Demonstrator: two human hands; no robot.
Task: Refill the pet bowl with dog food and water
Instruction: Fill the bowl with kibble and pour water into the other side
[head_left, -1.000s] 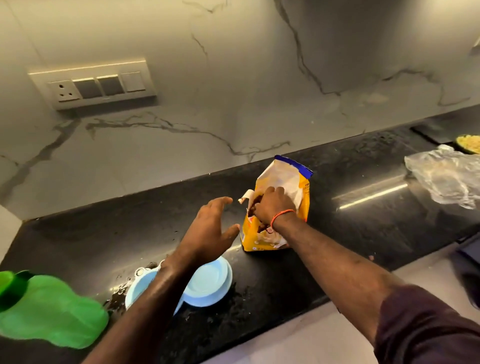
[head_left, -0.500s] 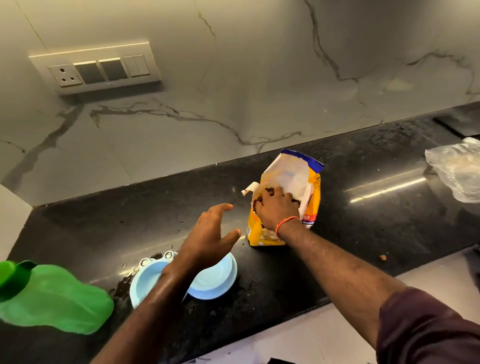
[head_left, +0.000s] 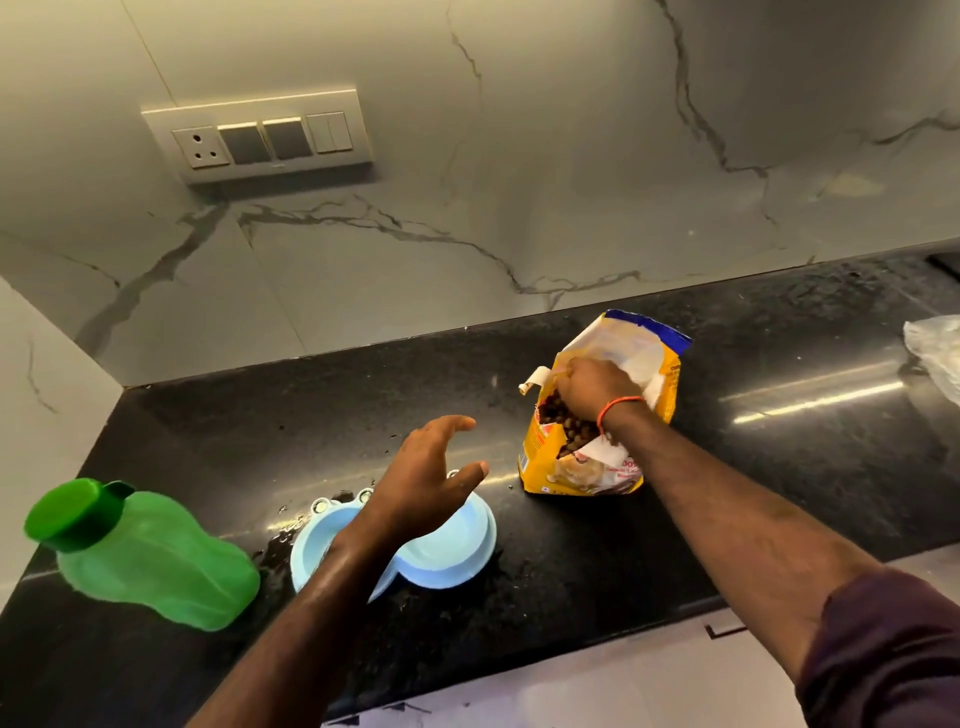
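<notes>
A yellow bag of dog food (head_left: 582, 470) stands open on the black counter (head_left: 260, 426), brown kibble showing at its mouth. My right hand (head_left: 597, 389) reaches into the bag, fingers curled among the kibble. A light blue double pet bowl (head_left: 457, 551) lies near the counter's front edge, left of the bag. My left hand (head_left: 431, 478) hovers just above the bowl with fingers spread and nothing in it, and my forearm hides the bowl's middle. A green water bottle (head_left: 150, 556) with its cap on stands left of the bowl.
Water drops lie on the counter around the bowl's left side. A clear plastic bag (head_left: 935, 353) lies at the far right. A marble wall with a socket and switch panel (head_left: 260, 137) rises behind the counter. The counter's front edge runs just below the bowl.
My right hand has pushed deeper into the bag, and more kibble shows at its mouth. My left hand stays open over the bowl. The camera has shifted, so everything sits further right.
</notes>
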